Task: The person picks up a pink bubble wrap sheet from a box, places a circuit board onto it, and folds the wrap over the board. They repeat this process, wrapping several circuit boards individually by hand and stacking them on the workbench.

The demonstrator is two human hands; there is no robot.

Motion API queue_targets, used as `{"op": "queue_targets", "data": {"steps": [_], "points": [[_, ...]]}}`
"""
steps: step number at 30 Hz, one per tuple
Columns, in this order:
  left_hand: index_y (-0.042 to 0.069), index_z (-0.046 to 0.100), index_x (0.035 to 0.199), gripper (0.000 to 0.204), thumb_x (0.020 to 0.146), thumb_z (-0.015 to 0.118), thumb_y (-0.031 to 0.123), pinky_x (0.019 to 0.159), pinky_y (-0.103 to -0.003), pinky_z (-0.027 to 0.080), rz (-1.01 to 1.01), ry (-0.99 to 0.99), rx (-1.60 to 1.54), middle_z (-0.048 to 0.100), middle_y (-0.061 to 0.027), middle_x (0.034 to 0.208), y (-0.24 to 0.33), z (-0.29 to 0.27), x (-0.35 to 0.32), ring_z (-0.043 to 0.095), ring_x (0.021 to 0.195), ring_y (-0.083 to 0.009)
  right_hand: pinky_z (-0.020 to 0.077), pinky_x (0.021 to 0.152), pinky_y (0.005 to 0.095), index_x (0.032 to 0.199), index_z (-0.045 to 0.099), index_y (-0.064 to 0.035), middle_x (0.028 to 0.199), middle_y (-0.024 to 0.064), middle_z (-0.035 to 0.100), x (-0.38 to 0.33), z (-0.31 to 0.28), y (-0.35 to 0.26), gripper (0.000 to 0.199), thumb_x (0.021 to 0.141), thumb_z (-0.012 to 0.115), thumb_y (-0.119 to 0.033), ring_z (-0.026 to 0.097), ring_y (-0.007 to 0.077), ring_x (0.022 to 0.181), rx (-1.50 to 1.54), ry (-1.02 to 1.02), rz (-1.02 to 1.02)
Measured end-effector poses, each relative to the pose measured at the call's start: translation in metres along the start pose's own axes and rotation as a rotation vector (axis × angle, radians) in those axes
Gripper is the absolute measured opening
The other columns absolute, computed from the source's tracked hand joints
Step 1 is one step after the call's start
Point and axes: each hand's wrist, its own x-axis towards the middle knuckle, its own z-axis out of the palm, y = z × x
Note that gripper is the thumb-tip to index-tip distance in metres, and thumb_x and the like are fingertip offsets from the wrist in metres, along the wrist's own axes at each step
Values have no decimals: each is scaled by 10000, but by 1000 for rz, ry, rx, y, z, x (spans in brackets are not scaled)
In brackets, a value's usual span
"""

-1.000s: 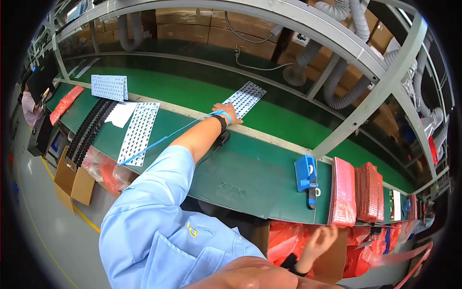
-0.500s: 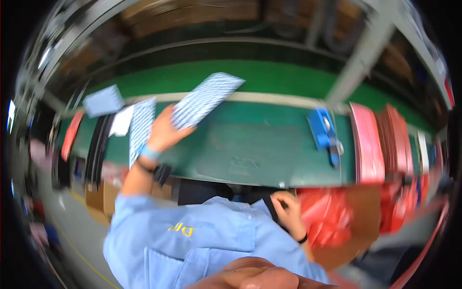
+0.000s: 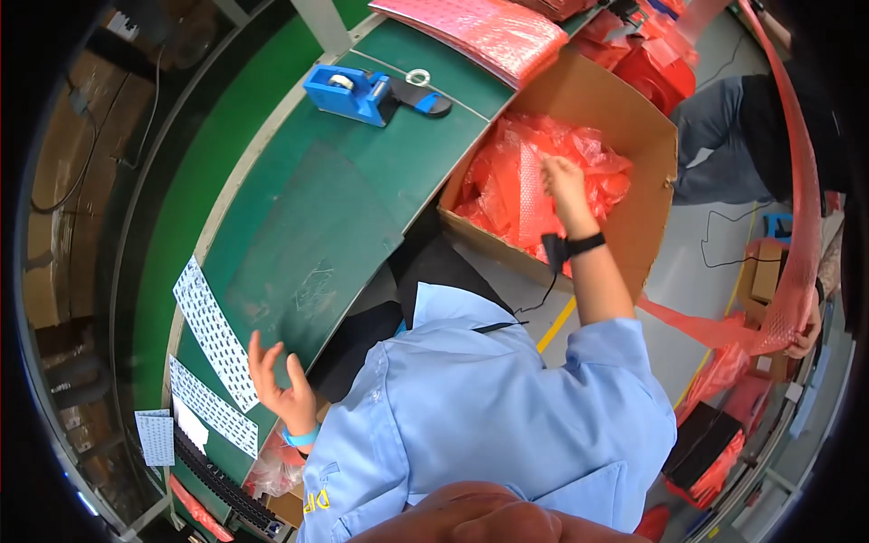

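My left hand (image 3: 282, 385) is open, fingers spread and nothing in them, at the front edge of the green table. Beside its fingertips lies a white sheet printed with rows of small dark marks (image 3: 215, 335), and a second such sheet (image 3: 213, 407) lies close by. My right hand (image 3: 566, 185) reaches into a cardboard box (image 3: 650, 163) heaped with red bubble wrap (image 3: 588, 154). Its fingers are closed at a piece of that bubble wrap; the fingertips are partly hidden.
A blue tape dispenser (image 3: 348, 93) and a tape roll (image 3: 417, 78) stand on the table (image 3: 362, 199). Flat pink bubble-wrap pouches (image 3: 480, 34) are stacked at its far end. At the right, a co-worker's hand (image 3: 803, 339) holds a long red bubble-wrap strip (image 3: 797, 181).
My view has turned to the right. My left hand has let go of the printed sheet, which now lies on the table. My right hand has gone from near my body into the box.
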Motion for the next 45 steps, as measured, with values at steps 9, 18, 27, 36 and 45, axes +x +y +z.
{"op": "queue_targets", "data": {"steps": [9,18,27,36,45], "points": [[-9,629,966,142,833,582,2,1086,-438,319,62,-186,-88,513,-208,1369,9,54,11,411,1336,-352,518,812,436,1108,666,-35,1067,178,665,140,-93,196,430,889,592,-397,645,302,935,-1419,-560,334],[-8,625,909,191,821,609,160,1105,-506,252,23,-191,-9,526,-246,1337,14,64,18,352,1358,-417,355,1097,445,1405,442,-130,1482,169,386,137,-56,283,702,814,651,-446,373,312,1370,-903,-995,346],[-13,616,909,234,819,617,203,1105,-516,241,54,-260,46,526,-269,1323,13,66,24,373,1341,-425,279,1126,533,1478,233,-100,1578,170,150,126,17,273,1004,698,800,-382,190,333,1452,-1300,-176,261],[-16,613,906,237,812,615,202,1102,-509,251,44,-235,53,530,-266,1320,16,67,22,386,1331,-420,496,928,426,1130,651,-29,1191,194,641,161,11,289,458,784,718,-321,625,301,1104,-1248,-8,458],[-18,610,956,204,822,622,135,1091,-455,290,34,-201,-65,535,-242,1322,11,57,18,417,1317,-354,524,738,451,943,687,-6,890,235,672,50,21,75,244,818,591,-193,658,387,839,-902,-530,-86]]}}
